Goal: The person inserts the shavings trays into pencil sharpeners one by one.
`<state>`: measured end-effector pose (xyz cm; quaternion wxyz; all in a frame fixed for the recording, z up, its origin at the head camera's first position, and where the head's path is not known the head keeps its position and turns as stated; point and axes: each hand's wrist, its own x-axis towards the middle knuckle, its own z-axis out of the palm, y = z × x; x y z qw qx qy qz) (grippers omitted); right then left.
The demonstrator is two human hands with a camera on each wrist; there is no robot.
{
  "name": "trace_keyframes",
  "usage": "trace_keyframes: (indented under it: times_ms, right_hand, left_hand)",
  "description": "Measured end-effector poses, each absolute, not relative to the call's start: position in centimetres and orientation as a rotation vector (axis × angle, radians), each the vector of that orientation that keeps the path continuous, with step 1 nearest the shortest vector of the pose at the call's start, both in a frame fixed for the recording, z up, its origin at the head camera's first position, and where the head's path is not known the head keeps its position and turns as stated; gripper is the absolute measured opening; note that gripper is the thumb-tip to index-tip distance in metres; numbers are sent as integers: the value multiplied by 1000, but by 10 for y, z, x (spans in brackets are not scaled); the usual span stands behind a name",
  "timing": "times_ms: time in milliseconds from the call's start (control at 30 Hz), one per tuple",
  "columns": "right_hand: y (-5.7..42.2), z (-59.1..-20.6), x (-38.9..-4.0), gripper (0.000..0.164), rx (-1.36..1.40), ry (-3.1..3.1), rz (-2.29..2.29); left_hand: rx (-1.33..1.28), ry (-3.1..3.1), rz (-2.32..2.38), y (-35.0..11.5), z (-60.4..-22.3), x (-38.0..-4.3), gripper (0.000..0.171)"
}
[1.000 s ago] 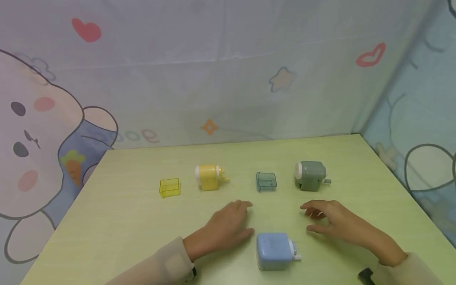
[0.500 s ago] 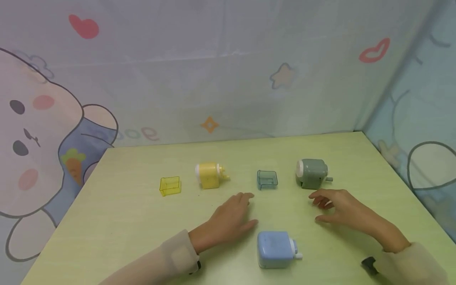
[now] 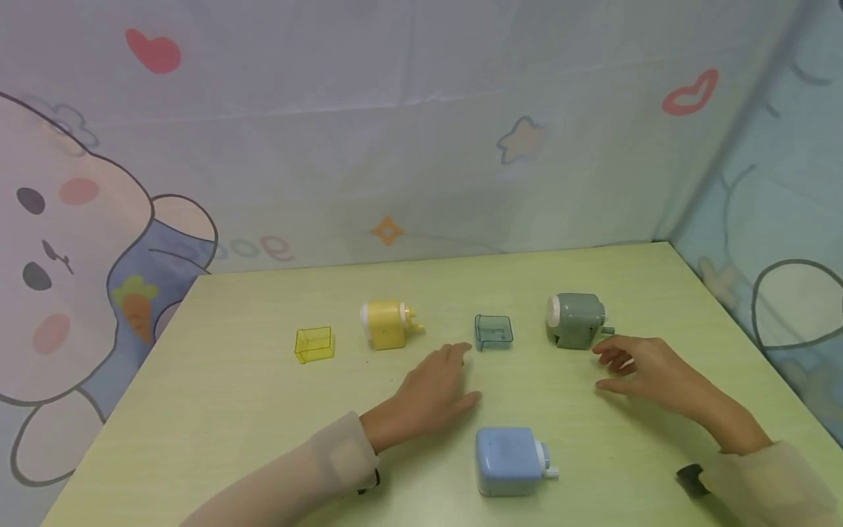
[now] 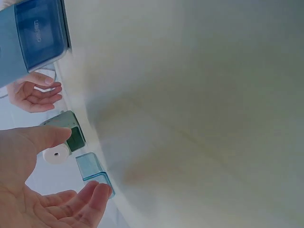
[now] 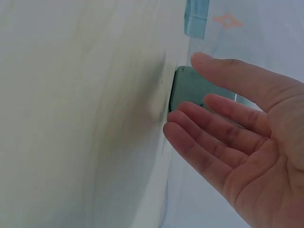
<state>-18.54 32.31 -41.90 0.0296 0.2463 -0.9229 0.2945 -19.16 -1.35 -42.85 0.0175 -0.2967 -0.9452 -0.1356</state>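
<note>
My left hand [image 3: 431, 391] reaches over the table with fingers extended, its fingertips just short of a clear teal shavings drawer [image 3: 494, 333]. The right hand [image 3: 648, 372] holds nothing; its relaxed fingers are near the crank of a green pencil sharpener [image 3: 575, 320]. In the right wrist view that green sharpener [image 5: 190, 85] shows beyond the thumb and fingers. A blue pencil sharpener [image 3: 506, 461] with a white crank stands at the front, between the two forearms. In the left wrist view, the drawer [image 4: 91, 167] lies beyond the fingertips.
A yellow pencil sharpener [image 3: 385, 324] stands left of the teal drawer. Farther left lies a clear yellow drawer [image 3: 315, 345]. A printed curtain [image 3: 421, 146] hangs behind the pale table [image 3: 217, 410].
Both hands have moved forward over the table, the right one also to the right toward the green sharpener. The sharpeners and drawers stay where they were.
</note>
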Motion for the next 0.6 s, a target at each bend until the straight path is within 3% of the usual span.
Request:
trace_keyframes:
  times_ms: [600]
  right_hand:
    - [344,-419,-203,35,722,-2759,820]
  left_hand:
    - [-869,-2917,-383,-10,-436,-207,65]
